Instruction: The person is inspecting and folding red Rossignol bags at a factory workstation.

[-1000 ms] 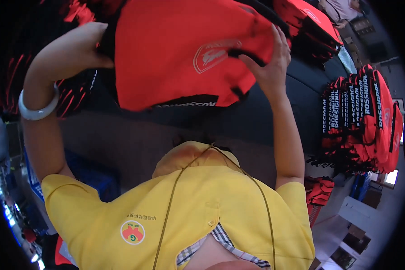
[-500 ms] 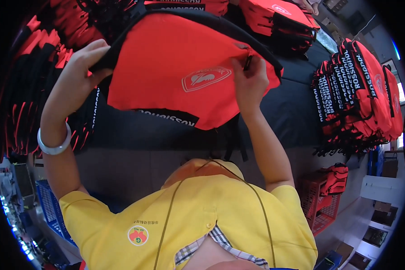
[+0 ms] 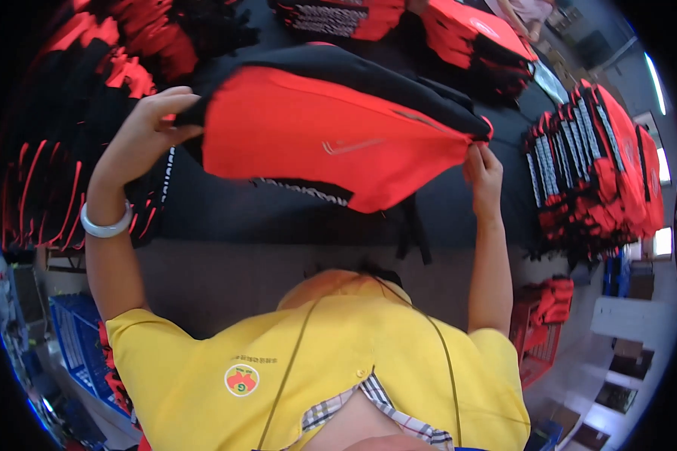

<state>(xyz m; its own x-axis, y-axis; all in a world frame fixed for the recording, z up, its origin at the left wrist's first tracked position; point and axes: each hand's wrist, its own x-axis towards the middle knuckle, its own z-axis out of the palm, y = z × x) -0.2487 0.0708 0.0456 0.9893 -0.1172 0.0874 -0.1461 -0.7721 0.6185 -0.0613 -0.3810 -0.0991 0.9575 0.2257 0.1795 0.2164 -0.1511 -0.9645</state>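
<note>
A red and black backpack (image 3: pixel 293 128) is stretched between my hands above the dark table, its red face with a pale emblem turned toward me, blurred by motion. My left hand (image 3: pixel 149 124), with a pale bangle on the wrist, is closed on the black edge at the bag's left end. At the right end, the fingertips of my right hand (image 3: pixel 484 167) pinch the narrow red and black corner. A zipper line runs along the red panel near that corner. Black straps (image 3: pixel 412 229) dangle below the bag. Its back side is hidden.
Stacks of similar red and black bags stand at the right (image 3: pixel 579 165), left (image 3: pixel 75 158) and far side (image 3: pixel 474 45) of the dark table (image 3: pixel 458 214). Below are a blue crate (image 3: pixel 83 346) and a red crate (image 3: pixel 534 357). Another person's arm (image 3: pixel 530 19) shows at far right.
My right hand has moved right, from the zipper on the red panel to the bag's right corner. The bag is now pulled out longer and its face tilts away. My left hand keeps its hold.
</note>
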